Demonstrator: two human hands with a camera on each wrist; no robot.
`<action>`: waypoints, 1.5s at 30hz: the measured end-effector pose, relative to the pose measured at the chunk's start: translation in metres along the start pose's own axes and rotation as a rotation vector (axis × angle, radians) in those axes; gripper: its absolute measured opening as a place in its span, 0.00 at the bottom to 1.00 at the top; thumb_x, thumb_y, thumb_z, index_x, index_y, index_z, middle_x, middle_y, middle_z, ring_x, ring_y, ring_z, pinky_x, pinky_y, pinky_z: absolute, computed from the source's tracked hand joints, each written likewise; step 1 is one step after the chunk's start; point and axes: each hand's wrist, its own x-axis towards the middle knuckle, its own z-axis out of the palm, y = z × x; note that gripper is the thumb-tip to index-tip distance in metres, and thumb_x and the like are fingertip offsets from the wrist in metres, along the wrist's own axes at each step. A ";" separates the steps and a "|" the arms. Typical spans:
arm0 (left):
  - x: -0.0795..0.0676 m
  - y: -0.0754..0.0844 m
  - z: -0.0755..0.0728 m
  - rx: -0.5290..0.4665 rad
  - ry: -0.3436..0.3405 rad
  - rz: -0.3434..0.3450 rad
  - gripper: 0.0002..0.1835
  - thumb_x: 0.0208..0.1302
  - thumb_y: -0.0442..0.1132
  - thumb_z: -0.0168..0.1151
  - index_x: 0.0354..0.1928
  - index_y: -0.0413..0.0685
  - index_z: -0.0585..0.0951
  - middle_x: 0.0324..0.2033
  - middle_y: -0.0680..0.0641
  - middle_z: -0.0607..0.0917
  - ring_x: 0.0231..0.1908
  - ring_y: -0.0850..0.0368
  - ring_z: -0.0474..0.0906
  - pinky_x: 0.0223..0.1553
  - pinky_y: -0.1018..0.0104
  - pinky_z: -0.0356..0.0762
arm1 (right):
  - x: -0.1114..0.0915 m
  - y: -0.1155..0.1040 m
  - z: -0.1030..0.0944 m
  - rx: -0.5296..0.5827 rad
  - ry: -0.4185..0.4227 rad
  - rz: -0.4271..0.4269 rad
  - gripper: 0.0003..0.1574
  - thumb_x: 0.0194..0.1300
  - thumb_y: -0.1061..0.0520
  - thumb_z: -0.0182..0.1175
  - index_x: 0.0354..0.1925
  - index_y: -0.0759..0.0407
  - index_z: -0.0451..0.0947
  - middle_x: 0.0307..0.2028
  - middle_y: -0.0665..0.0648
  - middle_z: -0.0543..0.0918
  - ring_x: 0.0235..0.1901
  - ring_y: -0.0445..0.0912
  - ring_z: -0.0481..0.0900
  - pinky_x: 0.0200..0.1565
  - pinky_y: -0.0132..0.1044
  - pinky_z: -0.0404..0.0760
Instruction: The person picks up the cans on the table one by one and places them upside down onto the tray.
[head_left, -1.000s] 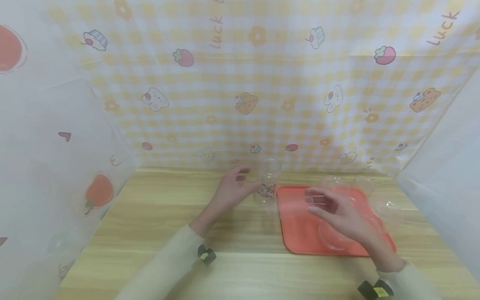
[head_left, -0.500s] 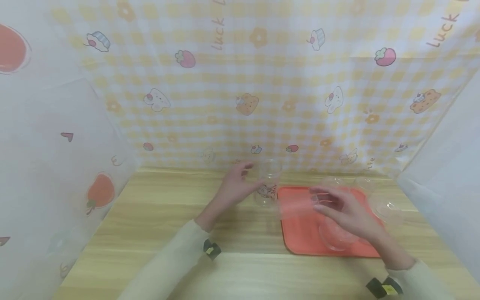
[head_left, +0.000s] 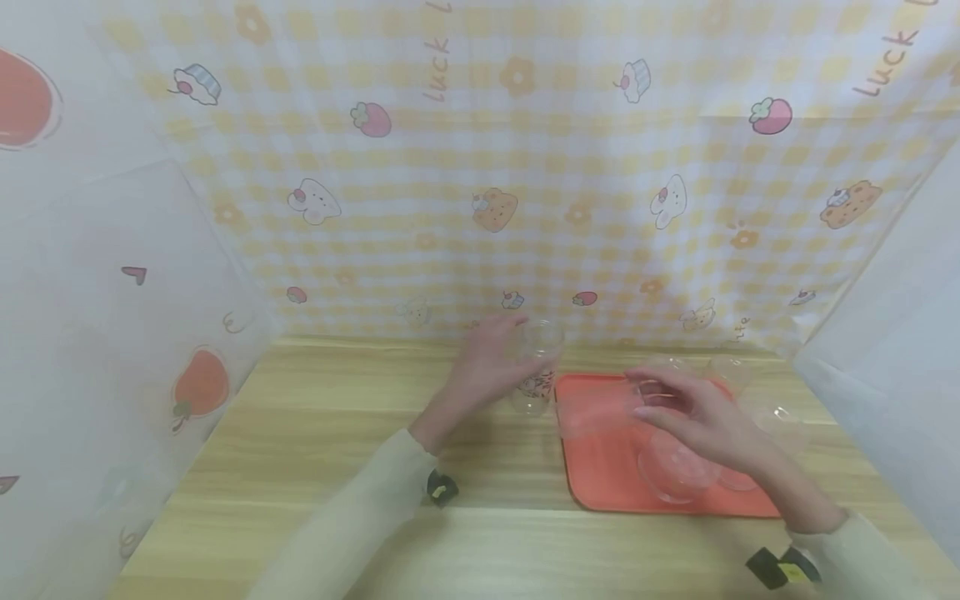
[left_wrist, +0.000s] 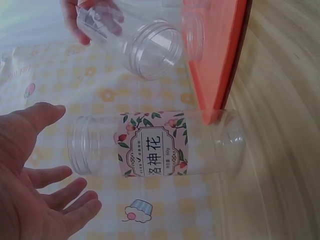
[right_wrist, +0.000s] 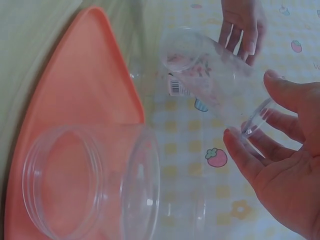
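Observation:
A clear plastic jar with a pink floral label [left_wrist: 152, 150] stands upright on the table, left of the tray. My left hand [head_left: 487, 362] is beside its upper part, thumb and fingers spread around the threaded mouth with a small gap in the left wrist view. My right hand [head_left: 693, 417] holds another clear jar [right_wrist: 225, 85] by one end, thumb and fingers curled at the rim. This jar is tipped sideways above the tray, its open threaded mouth [left_wrist: 155, 52] pointing left toward the labelled jar.
An orange tray [head_left: 600, 483] lies right of centre on the wood-grain table [head_left: 337, 392]. A wide clear jar [right_wrist: 90, 185] sits on it. Further clear containers [head_left: 727, 371] stand at the back right. A patterned cloth [head_left: 420, 167] hangs behind the table.
My left hand has moved right and closer to the labelled jar's top. My right hand has shifted slightly right with the tipped jar.

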 end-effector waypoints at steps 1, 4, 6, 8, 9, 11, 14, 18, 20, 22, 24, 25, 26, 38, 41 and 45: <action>0.001 0.002 0.001 0.023 -0.003 -0.001 0.41 0.59 0.64 0.71 0.68 0.48 0.75 0.66 0.48 0.76 0.66 0.49 0.68 0.66 0.48 0.68 | 0.000 0.000 -0.001 -0.006 -0.003 -0.004 0.30 0.66 0.71 0.66 0.64 0.63 0.74 0.58 0.59 0.80 0.53 0.45 0.82 0.52 0.36 0.83; 0.007 0.008 0.003 0.101 -0.013 0.003 0.41 0.60 0.65 0.68 0.68 0.48 0.75 0.65 0.47 0.76 0.65 0.49 0.69 0.64 0.48 0.70 | 0.000 -0.002 -0.003 -0.029 -0.006 -0.020 0.31 0.65 0.71 0.66 0.65 0.63 0.74 0.58 0.59 0.80 0.52 0.45 0.82 0.52 0.37 0.83; 0.010 0.012 0.005 0.138 -0.020 -0.004 0.40 0.60 0.64 0.68 0.68 0.48 0.75 0.64 0.48 0.77 0.64 0.49 0.70 0.63 0.50 0.72 | 0.000 -0.003 -0.004 -0.041 -0.005 -0.030 0.31 0.64 0.72 0.66 0.65 0.63 0.74 0.58 0.59 0.80 0.52 0.45 0.82 0.51 0.37 0.83; 0.012 0.016 0.007 0.178 -0.021 0.002 0.38 0.62 0.61 0.68 0.68 0.48 0.75 0.64 0.48 0.77 0.64 0.48 0.70 0.63 0.50 0.71 | 0.000 -0.003 -0.004 -0.046 -0.007 -0.038 0.31 0.64 0.72 0.66 0.65 0.63 0.74 0.58 0.58 0.81 0.52 0.45 0.82 0.51 0.37 0.84; 0.013 0.018 0.008 0.199 -0.020 0.003 0.37 0.62 0.61 0.68 0.68 0.48 0.75 0.63 0.48 0.77 0.64 0.48 0.70 0.63 0.51 0.71 | 0.000 -0.003 -0.004 -0.043 -0.010 -0.040 0.31 0.64 0.72 0.66 0.65 0.63 0.74 0.58 0.58 0.80 0.52 0.45 0.82 0.51 0.38 0.84; 0.015 0.021 0.010 0.237 -0.017 0.013 0.36 0.63 0.59 0.68 0.68 0.49 0.75 0.63 0.48 0.77 0.64 0.47 0.70 0.64 0.51 0.71 | 0.000 -0.004 -0.003 -0.034 -0.015 -0.039 0.31 0.65 0.72 0.66 0.65 0.62 0.74 0.58 0.58 0.80 0.52 0.45 0.82 0.51 0.38 0.84; 0.017 0.024 0.013 0.282 -0.009 0.028 0.35 0.63 0.59 0.68 0.68 0.48 0.75 0.63 0.47 0.77 0.63 0.47 0.71 0.64 0.50 0.70 | 0.000 -0.004 -0.003 -0.021 -0.023 -0.037 0.31 0.65 0.72 0.66 0.65 0.62 0.74 0.58 0.58 0.80 0.52 0.45 0.82 0.51 0.37 0.84; 0.020 0.026 0.017 0.270 -0.004 0.027 0.35 0.64 0.58 0.69 0.67 0.46 0.75 0.63 0.46 0.77 0.62 0.46 0.72 0.64 0.48 0.69 | 0.000 -0.004 -0.002 -0.022 -0.023 -0.041 0.32 0.65 0.72 0.66 0.65 0.62 0.74 0.58 0.58 0.80 0.52 0.46 0.82 0.51 0.37 0.83; 0.021 0.026 0.019 0.261 -0.001 0.022 0.35 0.65 0.57 0.68 0.67 0.45 0.75 0.64 0.45 0.76 0.62 0.46 0.71 0.64 0.48 0.69 | 0.000 -0.004 -0.003 -0.032 -0.022 -0.047 0.32 0.64 0.72 0.66 0.65 0.61 0.74 0.58 0.58 0.80 0.52 0.46 0.82 0.51 0.36 0.83; 0.022 0.025 0.020 0.256 -0.001 0.017 0.35 0.65 0.57 0.68 0.67 0.46 0.75 0.64 0.45 0.76 0.63 0.46 0.71 0.65 0.50 0.69 | 0.000 -0.005 -0.003 -0.042 -0.021 -0.053 0.32 0.64 0.72 0.67 0.65 0.61 0.75 0.58 0.57 0.80 0.52 0.45 0.82 0.51 0.36 0.83; 0.023 0.025 0.021 0.252 0.000 0.016 0.34 0.65 0.57 0.68 0.68 0.46 0.75 0.64 0.46 0.76 0.63 0.47 0.70 0.65 0.52 0.69 | 0.000 -0.005 -0.004 -0.049 -0.021 -0.060 0.32 0.64 0.72 0.67 0.65 0.61 0.75 0.58 0.57 0.80 0.52 0.45 0.82 0.51 0.36 0.84; 0.023 0.025 0.022 0.253 0.000 0.017 0.34 0.65 0.57 0.68 0.68 0.47 0.75 0.64 0.46 0.76 0.63 0.48 0.70 0.65 0.52 0.69 | 0.000 -0.005 -0.004 -0.051 -0.022 -0.063 0.32 0.64 0.72 0.67 0.65 0.61 0.75 0.58 0.57 0.81 0.52 0.45 0.82 0.51 0.36 0.84; 0.023 0.025 0.022 0.253 0.002 0.021 0.34 0.65 0.57 0.68 0.67 0.46 0.76 0.64 0.46 0.77 0.63 0.48 0.71 0.65 0.52 0.69 | 0.000 -0.005 -0.005 -0.053 -0.022 -0.066 0.32 0.64 0.72 0.67 0.65 0.61 0.75 0.58 0.57 0.81 0.52 0.45 0.82 0.51 0.36 0.84; 0.029 0.031 0.021 0.299 -0.038 -0.001 0.29 0.67 0.54 0.68 0.63 0.45 0.80 0.62 0.46 0.79 0.62 0.49 0.71 0.65 0.55 0.68 | 0.009 -0.004 -0.006 -0.205 -0.014 -0.127 0.32 0.59 0.69 0.72 0.62 0.62 0.77 0.54 0.54 0.83 0.48 0.44 0.82 0.49 0.37 0.84; 0.029 0.033 0.020 0.308 -0.055 -0.015 0.29 0.68 0.54 0.68 0.64 0.45 0.79 0.62 0.46 0.79 0.63 0.48 0.71 0.67 0.55 0.67 | 0.014 -0.005 -0.007 -0.299 -0.020 -0.154 0.31 0.59 0.66 0.73 0.61 0.63 0.78 0.53 0.54 0.83 0.46 0.44 0.82 0.47 0.40 0.85; 0.030 0.033 0.019 0.324 -0.066 -0.010 0.29 0.68 0.54 0.67 0.64 0.44 0.79 0.62 0.45 0.79 0.64 0.49 0.70 0.68 0.55 0.66 | 0.022 -0.007 -0.007 -0.407 -0.041 -0.180 0.30 0.60 0.64 0.73 0.60 0.64 0.79 0.49 0.52 0.84 0.43 0.42 0.80 0.42 0.40 0.84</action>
